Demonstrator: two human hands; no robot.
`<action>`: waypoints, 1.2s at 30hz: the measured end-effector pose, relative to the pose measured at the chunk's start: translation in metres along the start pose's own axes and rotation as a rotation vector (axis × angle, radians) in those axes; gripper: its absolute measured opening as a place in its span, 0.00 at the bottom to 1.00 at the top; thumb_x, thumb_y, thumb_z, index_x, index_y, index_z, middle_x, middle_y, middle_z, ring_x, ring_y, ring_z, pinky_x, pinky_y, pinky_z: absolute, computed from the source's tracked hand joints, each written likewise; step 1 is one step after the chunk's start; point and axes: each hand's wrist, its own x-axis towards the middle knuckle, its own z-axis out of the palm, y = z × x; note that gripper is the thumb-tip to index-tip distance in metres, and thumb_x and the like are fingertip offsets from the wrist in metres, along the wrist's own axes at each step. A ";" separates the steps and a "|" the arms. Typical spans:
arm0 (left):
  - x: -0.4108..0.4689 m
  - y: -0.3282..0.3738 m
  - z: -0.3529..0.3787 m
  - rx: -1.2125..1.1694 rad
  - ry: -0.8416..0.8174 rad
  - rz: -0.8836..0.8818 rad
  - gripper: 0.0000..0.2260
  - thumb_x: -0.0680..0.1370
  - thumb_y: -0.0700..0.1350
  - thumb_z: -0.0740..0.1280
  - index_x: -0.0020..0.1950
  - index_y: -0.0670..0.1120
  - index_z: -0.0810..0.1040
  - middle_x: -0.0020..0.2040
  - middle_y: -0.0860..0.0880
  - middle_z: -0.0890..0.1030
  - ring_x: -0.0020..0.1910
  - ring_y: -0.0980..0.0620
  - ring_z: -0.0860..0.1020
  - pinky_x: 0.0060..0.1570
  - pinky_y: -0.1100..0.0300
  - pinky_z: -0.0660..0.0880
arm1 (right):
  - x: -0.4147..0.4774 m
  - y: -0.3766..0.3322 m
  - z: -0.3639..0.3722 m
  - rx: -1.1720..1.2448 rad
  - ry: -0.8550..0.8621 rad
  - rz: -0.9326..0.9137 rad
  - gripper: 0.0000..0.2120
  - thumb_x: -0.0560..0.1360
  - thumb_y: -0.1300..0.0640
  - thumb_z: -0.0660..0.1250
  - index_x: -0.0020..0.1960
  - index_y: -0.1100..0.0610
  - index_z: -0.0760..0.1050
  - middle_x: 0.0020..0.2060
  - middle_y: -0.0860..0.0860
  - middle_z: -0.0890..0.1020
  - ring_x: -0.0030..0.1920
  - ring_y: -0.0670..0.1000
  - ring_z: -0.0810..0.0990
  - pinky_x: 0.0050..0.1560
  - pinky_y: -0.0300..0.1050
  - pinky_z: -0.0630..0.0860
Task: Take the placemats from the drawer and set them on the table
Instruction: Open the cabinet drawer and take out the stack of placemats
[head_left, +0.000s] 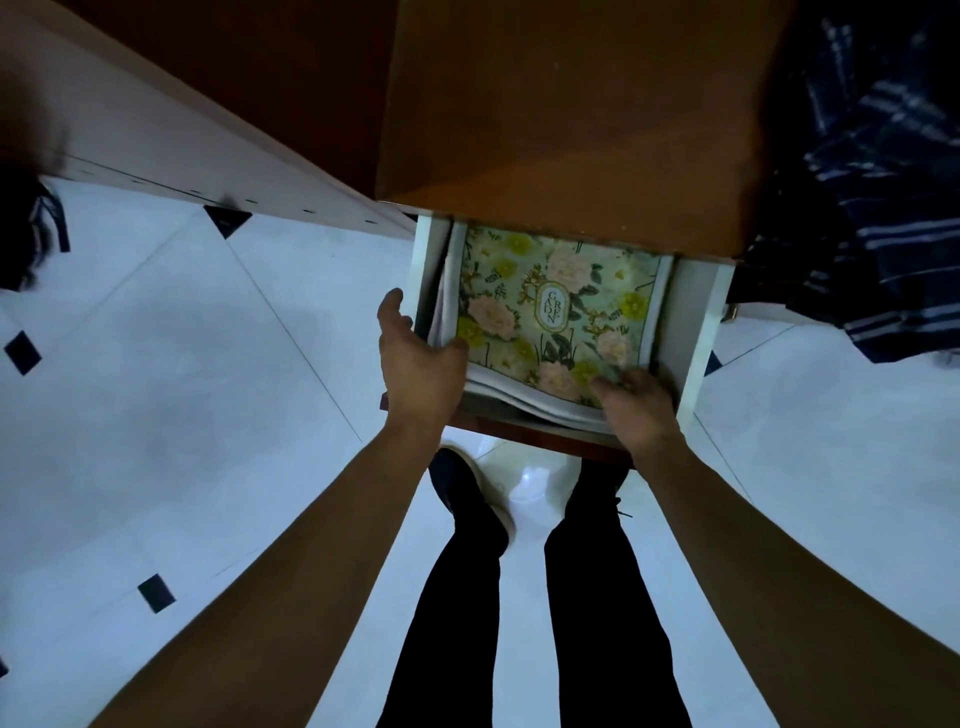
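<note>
A stack of placemats (550, 306) lies in the open white drawer (693, 322) below a brown tabletop. The top mat has a green floral print with an oval label in its middle. My left hand (418, 358) is at the stack's near left corner, thumb on top and fingers reaching down its left side. At the near right corner, my right hand (641, 405) pinches the mats' edge, lifting it slightly off the drawer front. The far part of the stack is hidden under the tabletop.
The brown tabletop (571, 114) overhangs the drawer. A white panel (171, 140) runs diagonally at the left. A dark striped cloth (878, 208) hangs at the right. Below are my legs and shoes (467, 488) on a white tiled floor (182, 389).
</note>
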 end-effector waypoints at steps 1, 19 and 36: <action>-0.002 0.005 -0.005 -0.048 -0.033 -0.034 0.36 0.72 0.38 0.71 0.74 0.57 0.59 0.63 0.49 0.73 0.49 0.56 0.79 0.54 0.48 0.79 | 0.000 0.000 0.000 -0.013 -0.001 0.001 0.22 0.74 0.50 0.67 0.66 0.56 0.73 0.59 0.55 0.76 0.51 0.54 0.72 0.54 0.43 0.66; 0.008 -0.004 -0.061 0.097 -0.287 -0.227 0.08 0.64 0.38 0.64 0.42 0.42 0.73 0.39 0.44 0.76 0.36 0.45 0.75 0.36 0.56 0.72 | 0.003 -0.003 -0.010 0.304 -0.099 0.268 0.15 0.73 0.54 0.73 0.56 0.55 0.73 0.38 0.53 0.79 0.37 0.54 0.79 0.43 0.49 0.76; -0.148 -0.011 -0.139 0.091 -0.192 0.137 0.06 0.80 0.46 0.64 0.51 0.44 0.76 0.42 0.47 0.80 0.44 0.46 0.81 0.37 0.56 0.74 | -0.210 -0.037 -0.076 0.236 0.010 0.059 0.13 0.71 0.56 0.73 0.52 0.62 0.79 0.44 0.62 0.85 0.45 0.63 0.84 0.46 0.58 0.83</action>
